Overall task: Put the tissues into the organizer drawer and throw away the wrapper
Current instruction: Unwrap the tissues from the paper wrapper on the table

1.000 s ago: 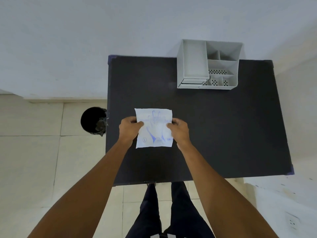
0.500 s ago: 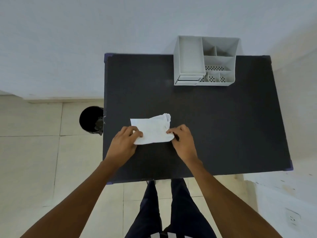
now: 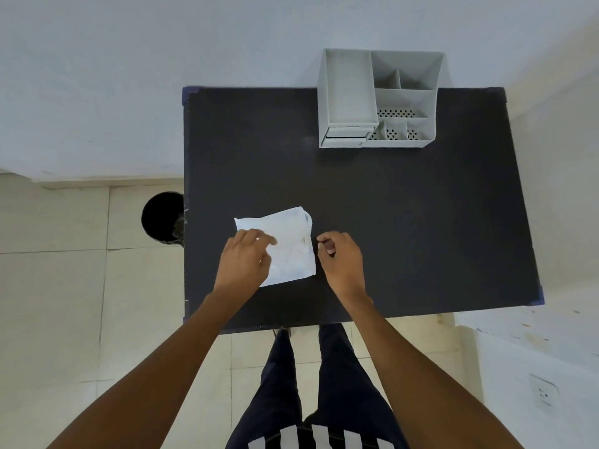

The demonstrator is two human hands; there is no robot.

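A white tissue pack [image 3: 288,244] lies flat on the black table [image 3: 405,222], plain side up. My left hand [image 3: 244,260] rests on its left part, fingers on the wrapper. My right hand [image 3: 340,257] hovers just right of the pack, fingers curled, touching nothing I can see. The grey desk organizer [image 3: 379,98] stands at the table's far edge, its small drawer [image 3: 346,132] at the front left, shut.
A black waste bin [image 3: 162,218] stands on the tiled floor beside the table's left edge. White walls lie behind and to the right. My legs stand at the table's near edge.
The pack was held up printed side facing me, then turned over and laid on the table. My right hand has let go and drawn slightly right.
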